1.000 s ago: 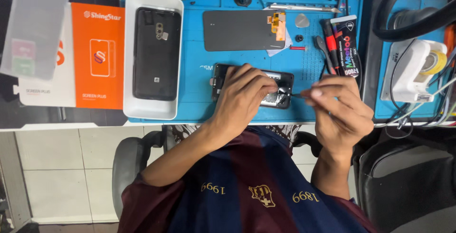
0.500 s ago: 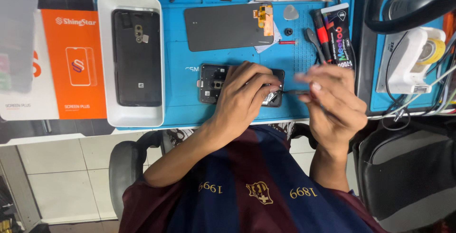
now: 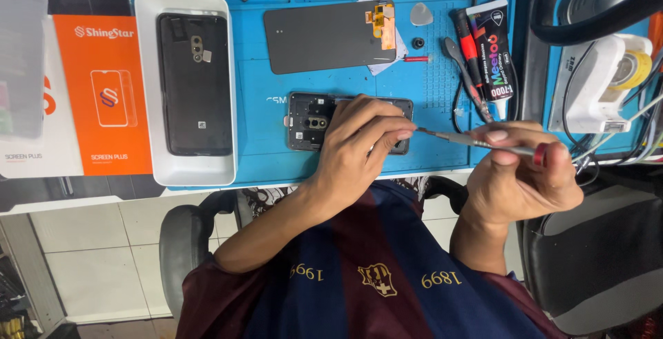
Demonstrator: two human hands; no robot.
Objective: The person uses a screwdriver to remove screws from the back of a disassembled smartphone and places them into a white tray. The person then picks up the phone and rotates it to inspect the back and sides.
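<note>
One opened phone frame (image 3: pixel 311 121) on the blue bench mat (image 3: pixel 276 90), left hand (image 3: pixel 362 138) pressed on it. One screwdriver (image 3: pixel 476 142), right hand (image 3: pixel 518 180) grip closed around it. One white tray (image 3: pixel 148 83), one phone back inside; one loose dark screen panel (image 3: pixel 324 35) beyond.

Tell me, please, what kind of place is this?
Probably a phone repair bench. An opened phone lies on a blue work mat, the right hand holds a small screwdriver, and a loose screen panel lies nearby.

On the blue mat (image 3: pixel 276 104), the left hand (image 3: pixel 362 138) presses down on an opened phone (image 3: pixel 311 121) while the right hand (image 3: pixel 518 173) holds a thin screwdriver (image 3: pixel 476 142) beside it, near a white tray (image 3: pixel 183 166).
</note>
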